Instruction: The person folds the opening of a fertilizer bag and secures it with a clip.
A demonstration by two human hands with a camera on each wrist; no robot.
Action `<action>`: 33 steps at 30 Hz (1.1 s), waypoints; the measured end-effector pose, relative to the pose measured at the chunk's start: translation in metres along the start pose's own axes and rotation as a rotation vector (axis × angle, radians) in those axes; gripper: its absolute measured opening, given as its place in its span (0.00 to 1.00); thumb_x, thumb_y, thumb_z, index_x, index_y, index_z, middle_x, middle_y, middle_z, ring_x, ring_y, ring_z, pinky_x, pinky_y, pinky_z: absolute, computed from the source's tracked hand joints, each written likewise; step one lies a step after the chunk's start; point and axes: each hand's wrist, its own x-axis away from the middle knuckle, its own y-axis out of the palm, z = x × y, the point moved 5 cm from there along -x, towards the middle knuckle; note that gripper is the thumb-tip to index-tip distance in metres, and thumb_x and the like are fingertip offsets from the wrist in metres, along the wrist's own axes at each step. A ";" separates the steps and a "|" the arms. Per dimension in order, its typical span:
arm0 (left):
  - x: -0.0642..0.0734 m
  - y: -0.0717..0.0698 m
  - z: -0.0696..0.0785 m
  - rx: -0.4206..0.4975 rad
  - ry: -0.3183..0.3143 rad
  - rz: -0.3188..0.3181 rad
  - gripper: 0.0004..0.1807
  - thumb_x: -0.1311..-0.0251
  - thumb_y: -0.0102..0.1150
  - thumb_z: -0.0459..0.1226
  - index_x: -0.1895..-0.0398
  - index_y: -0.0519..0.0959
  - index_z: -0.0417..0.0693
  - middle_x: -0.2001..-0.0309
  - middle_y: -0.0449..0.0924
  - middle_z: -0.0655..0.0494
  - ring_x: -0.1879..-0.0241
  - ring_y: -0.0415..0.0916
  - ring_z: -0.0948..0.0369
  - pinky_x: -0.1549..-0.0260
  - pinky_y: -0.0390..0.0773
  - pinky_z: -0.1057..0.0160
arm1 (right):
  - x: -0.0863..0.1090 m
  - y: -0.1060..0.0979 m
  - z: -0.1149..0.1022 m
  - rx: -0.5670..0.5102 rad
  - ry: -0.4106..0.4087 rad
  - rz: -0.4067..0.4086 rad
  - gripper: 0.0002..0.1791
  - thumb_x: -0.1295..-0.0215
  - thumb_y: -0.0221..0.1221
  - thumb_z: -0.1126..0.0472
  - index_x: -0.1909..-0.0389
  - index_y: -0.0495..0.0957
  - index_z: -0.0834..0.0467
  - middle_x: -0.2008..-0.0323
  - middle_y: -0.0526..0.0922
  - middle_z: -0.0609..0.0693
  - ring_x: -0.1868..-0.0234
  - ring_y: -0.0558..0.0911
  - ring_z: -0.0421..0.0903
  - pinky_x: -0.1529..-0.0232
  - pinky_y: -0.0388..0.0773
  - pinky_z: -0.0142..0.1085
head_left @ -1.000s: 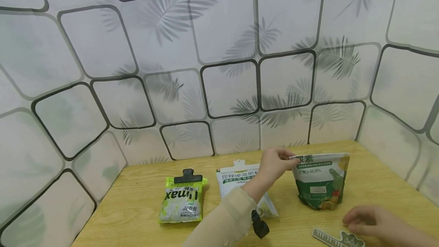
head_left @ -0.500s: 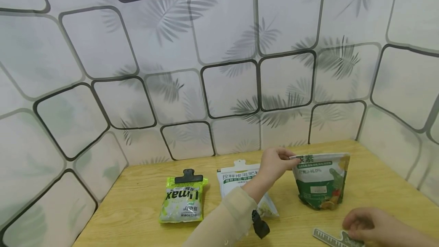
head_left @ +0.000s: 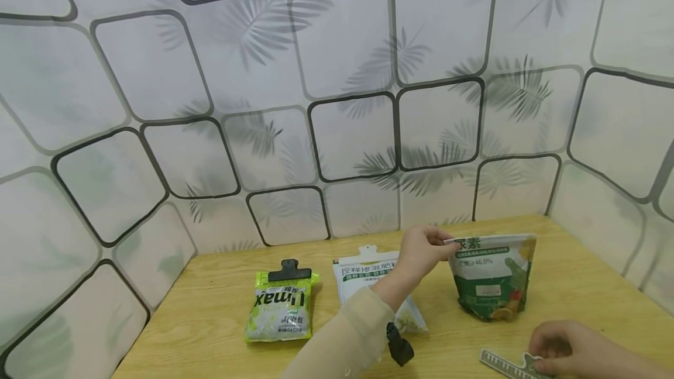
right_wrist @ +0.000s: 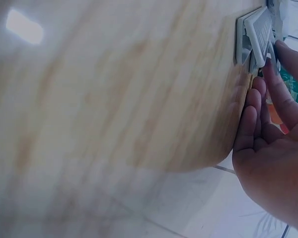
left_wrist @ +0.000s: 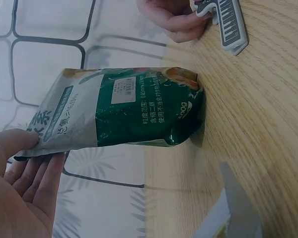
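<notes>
My left hand (head_left: 418, 253) pinches the top left corner of a green and white bag (head_left: 492, 279), which stands upright on the table. In the left wrist view the thumb lies on the front of the bag (left_wrist: 121, 106), with the fingers behind it. At the table's front right, my right hand (head_left: 579, 347) holds the handle of a flat sealing clip (head_left: 505, 362) patterned with piano keys. The right wrist view has thumb and forefinger at the handle of the clip (right_wrist: 256, 37), which sits on the table; the other fingers are curled beneath.
A lime-green bag (head_left: 279, 312) with a black clip (head_left: 289, 271) lies at the left. Behind my left forearm, a white bag (head_left: 363, 274) bears a white clip (head_left: 358, 256). The patterned wall covering (head_left: 350, 133) rises behind the wooden table (head_left: 184, 314).
My right hand has come from beside the piano-key clip onto its handle, and its fingers have closed there. The left hand and the green and white bag have stayed in place.
</notes>
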 end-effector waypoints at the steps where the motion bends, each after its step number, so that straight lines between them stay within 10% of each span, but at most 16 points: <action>1: 0.000 0.000 0.000 0.001 0.001 0.000 0.03 0.36 0.74 0.34 0.61 0.91 0.43 0.66 0.90 0.53 0.72 0.85 0.63 0.71 0.83 0.70 | 0.000 0.000 0.000 -0.008 -0.016 -0.007 0.08 0.23 0.58 0.69 0.58 0.78 0.74 0.66 0.81 0.33 0.70 0.75 0.31 0.74 0.72 0.29; 33: 0.000 0.000 -0.003 0.029 -0.006 0.002 0.03 0.36 0.75 0.34 0.62 0.91 0.45 0.65 0.90 0.54 0.72 0.86 0.64 0.68 0.85 0.68 | -0.007 -0.003 -0.003 -0.093 -0.164 -0.074 0.05 0.22 0.52 0.75 0.58 0.75 0.73 0.61 0.83 0.30 0.67 0.76 0.32 0.73 0.71 0.30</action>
